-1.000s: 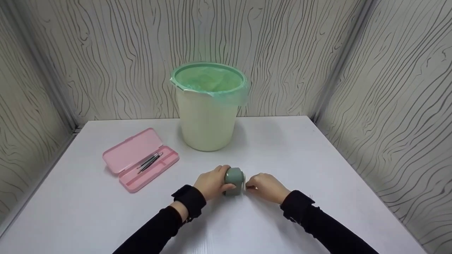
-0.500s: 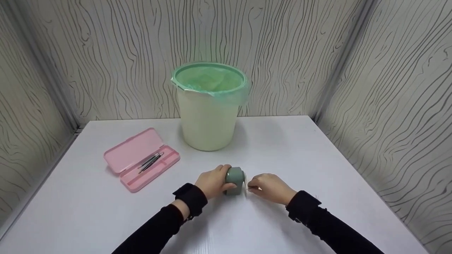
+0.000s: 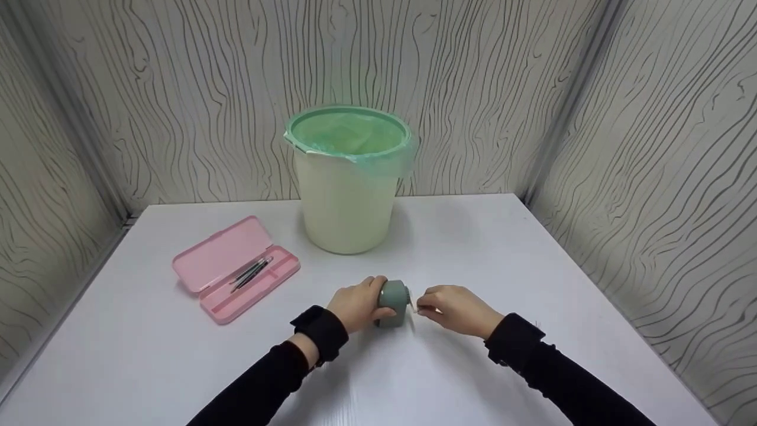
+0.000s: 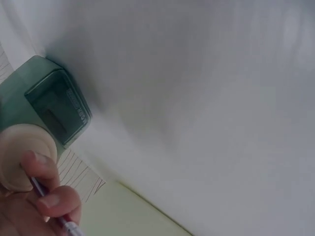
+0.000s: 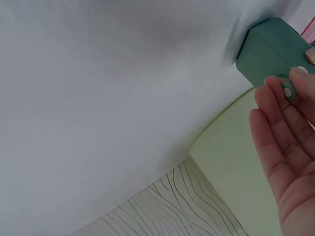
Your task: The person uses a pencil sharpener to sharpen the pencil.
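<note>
My left hand [image 3: 355, 305] grips a green pencil sharpener [image 3: 393, 296] on the white table, fingers over its top and thumb on the near side. In the left wrist view, curled fingers hold a dark slim pencil [image 4: 38, 188] whose end meets the sharpener's round cream disc [image 4: 28, 142]. A see-through shavings drawer [image 4: 59, 105] shows beside the disc. On the sharpener's right side, my right hand [image 3: 455, 307] pinches the crank handle [image 3: 413, 304] between thumb and fingertips. Its small green knob [image 5: 289, 90] shows there in the right wrist view, the other fingers fairly straight.
A pink pencil case [image 3: 225, 251] lies open at the left, with several slim pencils or pens [image 3: 253, 273] inside. Behind the sharpener stands a tall cream bin [image 3: 349, 207] lined with a green bag [image 3: 355, 133]. Wood-patterned walls [image 3: 195, 118] border the table.
My right hand has shifted slightly right and the crank handle has changed angle, as in turning. The left hand and sharpener stay in place.
</note>
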Motion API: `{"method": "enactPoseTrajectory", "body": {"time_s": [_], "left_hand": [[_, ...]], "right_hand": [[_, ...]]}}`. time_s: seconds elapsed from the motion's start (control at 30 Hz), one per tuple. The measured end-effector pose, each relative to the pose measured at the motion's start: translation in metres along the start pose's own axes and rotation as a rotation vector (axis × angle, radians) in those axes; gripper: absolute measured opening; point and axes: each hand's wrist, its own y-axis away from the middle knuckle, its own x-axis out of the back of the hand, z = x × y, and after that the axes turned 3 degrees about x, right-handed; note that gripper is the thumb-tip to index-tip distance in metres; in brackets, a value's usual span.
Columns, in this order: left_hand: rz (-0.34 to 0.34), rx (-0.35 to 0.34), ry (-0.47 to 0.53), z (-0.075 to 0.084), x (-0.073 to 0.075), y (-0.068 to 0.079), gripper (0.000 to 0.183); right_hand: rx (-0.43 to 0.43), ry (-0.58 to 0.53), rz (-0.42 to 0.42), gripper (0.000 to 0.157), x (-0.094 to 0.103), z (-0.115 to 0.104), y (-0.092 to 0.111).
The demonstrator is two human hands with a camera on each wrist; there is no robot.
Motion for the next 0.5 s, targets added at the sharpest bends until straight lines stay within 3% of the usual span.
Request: {"method": "enactPoseTrajectory", "body": {"time_s": [0.5], "left_hand": [[-0.008,-0.061,-0.039,-0.007,-0.001,-0.007,0.059]], "right_hand": [[-0.032,0.031,0.030,0.006,0.020,0.007,-0.017]]}}
